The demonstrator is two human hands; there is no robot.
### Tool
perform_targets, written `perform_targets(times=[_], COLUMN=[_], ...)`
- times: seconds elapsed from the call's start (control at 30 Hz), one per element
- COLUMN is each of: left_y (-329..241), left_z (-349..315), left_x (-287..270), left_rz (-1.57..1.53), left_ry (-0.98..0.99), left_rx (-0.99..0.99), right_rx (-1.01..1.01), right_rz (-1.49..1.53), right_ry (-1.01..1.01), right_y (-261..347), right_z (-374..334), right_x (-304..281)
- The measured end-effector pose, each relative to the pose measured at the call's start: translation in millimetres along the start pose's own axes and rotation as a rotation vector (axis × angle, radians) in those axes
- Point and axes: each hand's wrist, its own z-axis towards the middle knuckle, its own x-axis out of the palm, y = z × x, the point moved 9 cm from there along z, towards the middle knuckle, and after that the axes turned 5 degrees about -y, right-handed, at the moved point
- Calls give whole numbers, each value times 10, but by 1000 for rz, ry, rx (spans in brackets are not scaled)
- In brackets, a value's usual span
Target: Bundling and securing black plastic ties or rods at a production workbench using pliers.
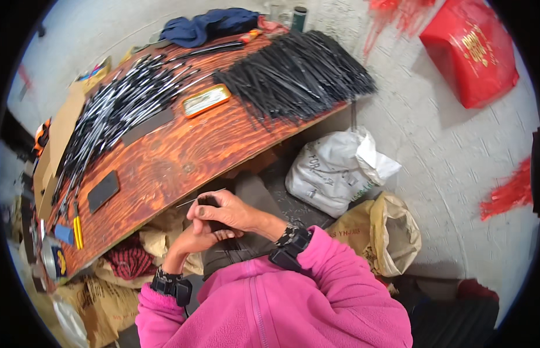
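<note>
Above my lap, just off the table's near edge, my two hands are together with fingers curled. My right hand (228, 211) lies over and beyond my left hand (198, 236), and its thumb and forefinger bend round in a pinch. A very thin rod (185, 203) pokes out past the right fingertips. What the left fingers hold, if anything, is hidden. Two heaps lie on the wooden table (159, 168): slim dark rods with shiny lengths (116, 95) at left, and a dense row of thin black rods (304, 75) at right. An orange-rimmed tin (206, 101) sits between them.
A dark flat phone-like slab (104, 192), yellow-handled tool (78, 230) and blue block (64, 234) lie at the table's left. A white sack (325, 174) and an open brown sack (400, 235) stand to my right. Farther right is a red bag (470, 55).
</note>
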Motion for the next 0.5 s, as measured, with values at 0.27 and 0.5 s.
perform_targets(times=[0.27, 0.5], left_y=[397, 496], left_z=[138, -61], left_x=[-85, 208], left_rz=[75, 99], left_ry=[31, 164], left_rx=[-50, -20], right_rx=[-66, -109], right_rz=[38, 78], right_ry=[-118, -170], right_y=[-27, -34], right_z=[-53, -86], right_x=[-153, -191])
